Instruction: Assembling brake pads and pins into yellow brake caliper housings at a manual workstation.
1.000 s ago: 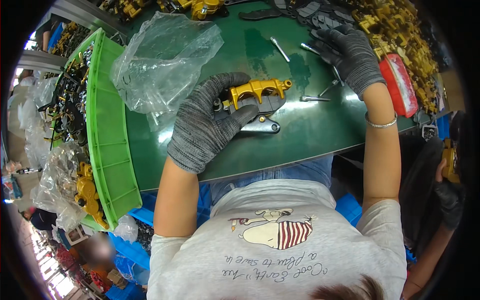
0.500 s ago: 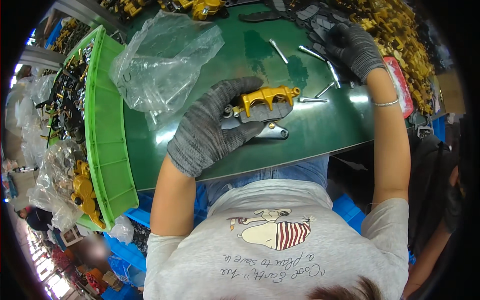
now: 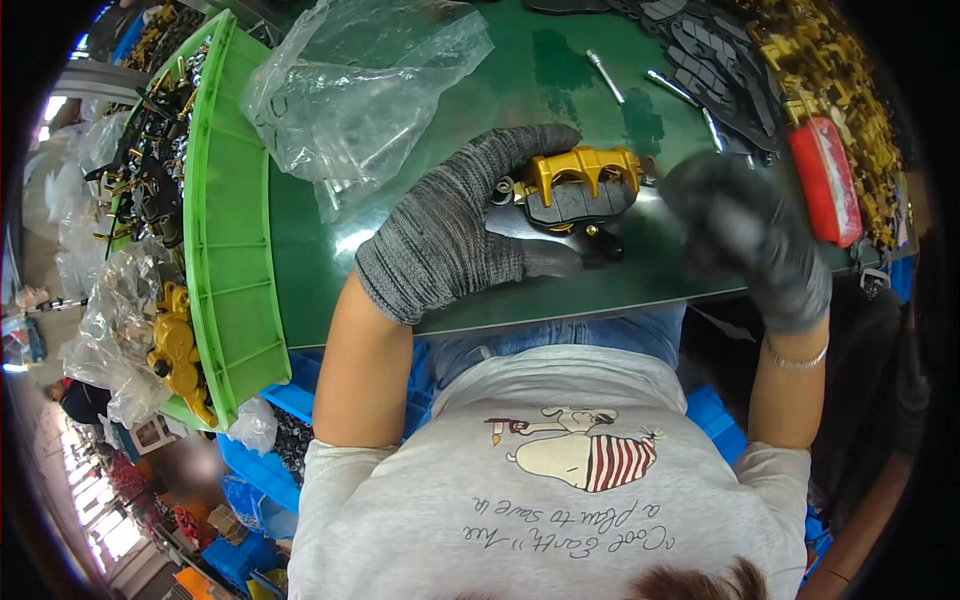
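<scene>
My left hand (image 3: 440, 225), in a grey knit glove, is closed around a gold brake caliper (image 3: 590, 163) above the green table. Dark brake pads (image 3: 578, 204) sit in the caliper's opening. A black and silver bracket end shows below them, by my thumb. To the right of the caliper is my gloved right hand (image 3: 745, 240), smeared by motion. Its fingers and anything in them cannot be made out. Beyond it lie several silver pins (image 3: 605, 77) and a pile of dark brake pads (image 3: 715, 70).
A clear plastic bag (image 3: 360, 90) lies at the table's far left. Beside it stands a green crate (image 3: 232, 220) of metal parts. On the right are a red and white container (image 3: 826, 182) and a heap of gold calipers (image 3: 830, 70). Another person's arm shows at the far right.
My right hand has come back from the brake pad pile, toward me and the caliper. My left hand still holds the caliper. The whole view has shifted slightly.
</scene>
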Demonstrator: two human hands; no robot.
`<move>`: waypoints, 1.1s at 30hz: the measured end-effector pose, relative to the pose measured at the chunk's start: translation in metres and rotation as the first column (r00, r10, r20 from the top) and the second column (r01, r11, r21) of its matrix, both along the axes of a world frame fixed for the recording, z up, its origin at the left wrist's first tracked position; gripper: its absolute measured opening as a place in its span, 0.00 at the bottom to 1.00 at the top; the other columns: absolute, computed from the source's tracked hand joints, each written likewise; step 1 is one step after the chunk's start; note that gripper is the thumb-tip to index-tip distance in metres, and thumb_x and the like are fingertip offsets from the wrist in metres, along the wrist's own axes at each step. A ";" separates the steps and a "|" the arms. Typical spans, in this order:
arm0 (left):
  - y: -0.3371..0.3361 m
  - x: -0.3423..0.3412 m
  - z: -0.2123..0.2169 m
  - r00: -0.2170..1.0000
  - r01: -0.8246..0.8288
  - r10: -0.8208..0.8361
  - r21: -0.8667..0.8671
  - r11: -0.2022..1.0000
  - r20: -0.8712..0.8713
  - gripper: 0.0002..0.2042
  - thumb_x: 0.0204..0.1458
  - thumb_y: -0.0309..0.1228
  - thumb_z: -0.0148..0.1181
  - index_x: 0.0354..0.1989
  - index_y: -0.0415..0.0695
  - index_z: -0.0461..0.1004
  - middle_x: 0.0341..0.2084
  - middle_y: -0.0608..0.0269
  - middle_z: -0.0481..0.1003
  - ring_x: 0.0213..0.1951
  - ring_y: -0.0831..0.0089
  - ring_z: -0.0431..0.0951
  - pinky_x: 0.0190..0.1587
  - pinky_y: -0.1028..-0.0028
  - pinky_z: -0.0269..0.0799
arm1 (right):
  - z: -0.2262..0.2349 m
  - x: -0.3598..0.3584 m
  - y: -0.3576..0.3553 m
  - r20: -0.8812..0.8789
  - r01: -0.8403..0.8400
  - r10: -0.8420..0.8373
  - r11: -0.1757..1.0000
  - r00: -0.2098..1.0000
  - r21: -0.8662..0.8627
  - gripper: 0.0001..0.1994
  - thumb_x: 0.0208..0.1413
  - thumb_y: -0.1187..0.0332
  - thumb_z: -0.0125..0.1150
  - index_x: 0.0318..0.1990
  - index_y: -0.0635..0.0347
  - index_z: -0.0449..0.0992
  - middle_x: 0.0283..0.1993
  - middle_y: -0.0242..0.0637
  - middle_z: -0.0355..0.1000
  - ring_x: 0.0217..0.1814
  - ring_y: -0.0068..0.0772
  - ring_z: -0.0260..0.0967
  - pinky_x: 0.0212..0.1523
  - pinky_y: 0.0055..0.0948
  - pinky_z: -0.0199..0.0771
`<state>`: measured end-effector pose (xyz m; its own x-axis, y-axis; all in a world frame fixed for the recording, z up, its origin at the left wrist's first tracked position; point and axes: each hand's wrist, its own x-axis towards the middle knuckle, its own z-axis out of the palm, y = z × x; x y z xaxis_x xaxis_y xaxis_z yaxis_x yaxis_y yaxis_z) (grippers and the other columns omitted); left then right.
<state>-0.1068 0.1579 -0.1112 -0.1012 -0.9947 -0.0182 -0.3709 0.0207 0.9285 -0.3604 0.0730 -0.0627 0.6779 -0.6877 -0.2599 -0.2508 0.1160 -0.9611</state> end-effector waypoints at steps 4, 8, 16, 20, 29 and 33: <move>0.002 0.005 -0.005 0.999 0.050 -0.052 -0.083 0.995 -0.014 0.43 0.26 0.40 0.78 0.57 0.44 0.65 0.50 0.56 0.70 0.53 0.63 0.69 0.57 0.67 0.64 | -0.021 0.004 0.027 0.120 -0.108 0.074 0.947 0.990 0.304 0.29 0.46 0.58 0.64 0.52 0.69 0.65 0.33 0.38 0.72 0.23 0.21 0.68 0.24 0.20 0.68; -0.001 0.006 -0.003 0.993 0.079 -0.086 -0.090 0.993 -0.077 0.44 0.26 0.41 0.77 0.57 0.44 0.65 0.50 0.54 0.69 0.53 0.62 0.69 0.56 0.66 0.65 | -0.025 0.019 0.041 0.144 0.022 -0.076 0.939 0.987 0.344 0.28 0.42 0.63 0.67 0.49 0.70 0.67 0.31 0.41 0.73 0.20 0.23 0.68 0.20 0.19 0.67; 0.000 0.004 0.001 0.995 0.037 -0.033 0.047 0.998 -0.093 0.47 0.21 0.38 0.79 0.58 0.44 0.64 0.52 0.59 0.69 0.54 0.64 0.67 0.59 0.66 0.60 | -0.007 0.027 0.027 -0.065 0.038 -0.017 0.938 0.998 0.346 0.20 0.43 0.70 0.66 0.45 0.66 0.69 0.28 0.41 0.72 0.17 0.23 0.67 0.17 0.18 0.66; -0.001 0.005 0.001 0.996 0.071 -0.074 -0.054 0.996 -0.046 0.47 0.21 0.39 0.78 0.59 0.45 0.64 0.52 0.59 0.69 0.54 0.65 0.68 0.59 0.67 0.61 | -0.014 0.035 0.027 -0.054 0.092 -0.077 0.926 0.996 0.367 0.25 0.40 0.65 0.67 0.46 0.67 0.68 0.29 0.41 0.72 0.17 0.24 0.67 0.14 0.18 0.65; 0.000 0.004 0.002 0.996 0.063 -0.069 -0.110 0.992 -0.056 0.45 0.22 0.36 0.78 0.57 0.45 0.65 0.51 0.60 0.70 0.53 0.67 0.68 0.57 0.68 0.63 | -0.029 0.030 0.036 0.192 0.083 -0.143 0.953 0.971 0.292 0.30 0.42 0.58 0.70 0.49 0.67 0.67 0.42 0.42 0.70 0.31 0.27 0.72 0.32 0.27 0.76; 0.000 0.001 0.002 0.992 0.015 -0.022 -0.063 0.998 -0.123 0.42 0.24 0.34 0.77 0.56 0.44 0.67 0.50 0.60 0.71 0.53 0.68 0.69 0.56 0.68 0.64 | -0.051 0.023 0.037 0.249 0.176 -0.205 0.975 0.946 0.133 0.28 0.42 0.60 0.69 0.49 0.66 0.67 0.42 0.42 0.70 0.32 0.28 0.73 0.34 0.26 0.77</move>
<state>-0.1062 0.1577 -0.1096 -0.1173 -0.9915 0.0566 -0.2529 0.0849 0.9638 -0.3370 0.1100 -0.1140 0.5908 -0.7882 -0.1720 0.0431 0.2437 -0.9689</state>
